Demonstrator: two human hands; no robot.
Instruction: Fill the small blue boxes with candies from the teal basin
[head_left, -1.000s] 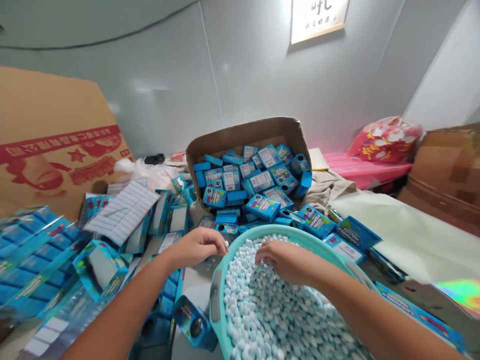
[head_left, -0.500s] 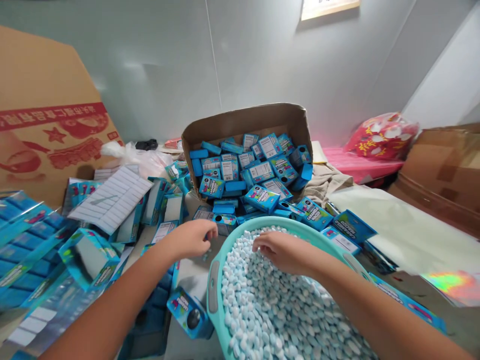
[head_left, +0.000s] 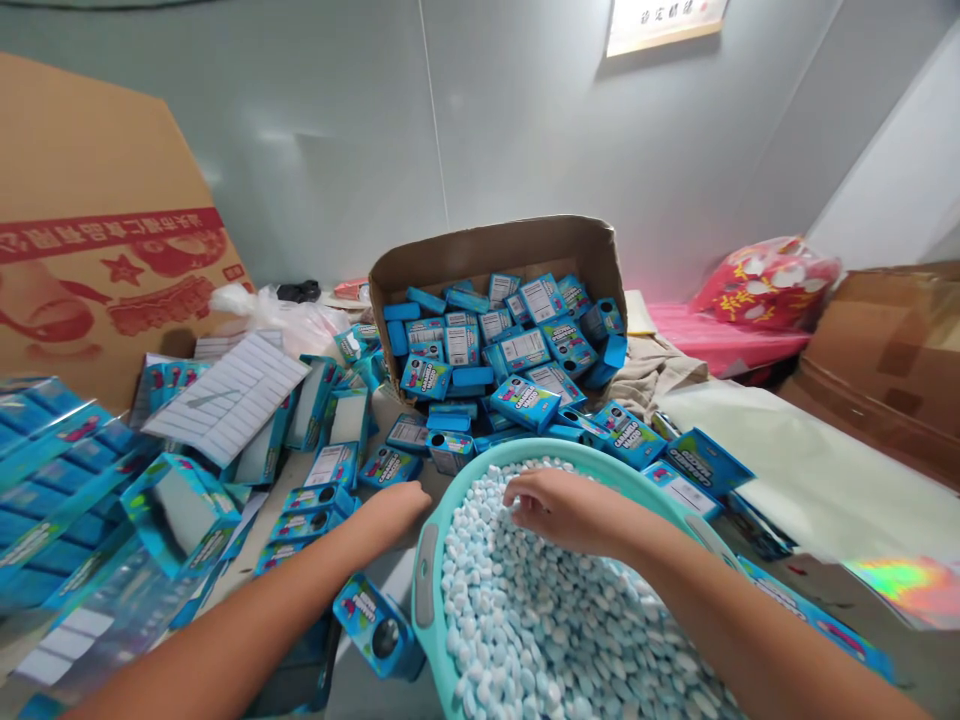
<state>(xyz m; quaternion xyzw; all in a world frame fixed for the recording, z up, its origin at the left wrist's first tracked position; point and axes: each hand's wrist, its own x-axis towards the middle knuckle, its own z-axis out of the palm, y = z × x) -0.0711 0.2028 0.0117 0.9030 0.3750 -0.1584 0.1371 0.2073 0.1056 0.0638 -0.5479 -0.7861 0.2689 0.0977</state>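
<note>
A turquoise basin (head_left: 433, 635) full of small pale blue and white candies (head_left: 540, 620) stands in front of me. My right hand (head_left: 559, 508) is over the candies near the far side, fingers curled down at their surface; what lies inside them is hidden. Just outside the basin's left rim, my left hand (head_left: 405, 508) is lowered to the table with its fingers out of sight. Nearest to my left forearm is a small blue candy box (head_left: 379, 628) with a dark round opening. Other blue boxes (head_left: 390, 466) lie past the left hand.
Behind the basin, a tipped cardboard carton (head_left: 495, 240) spills blue boxes. Open display boxes (head_left: 180, 515) and white printed card (head_left: 229, 395) crowd the left, before a large carton (head_left: 97, 250). At right are pale paper (head_left: 787, 440), a red bag (head_left: 765, 285) and a brown carton (head_left: 885, 350).
My left hand has moved down a little and its fingers have gone out of sight. The right hand stays over the candies, fingers slightly more curled. The view has shifted slightly.
</note>
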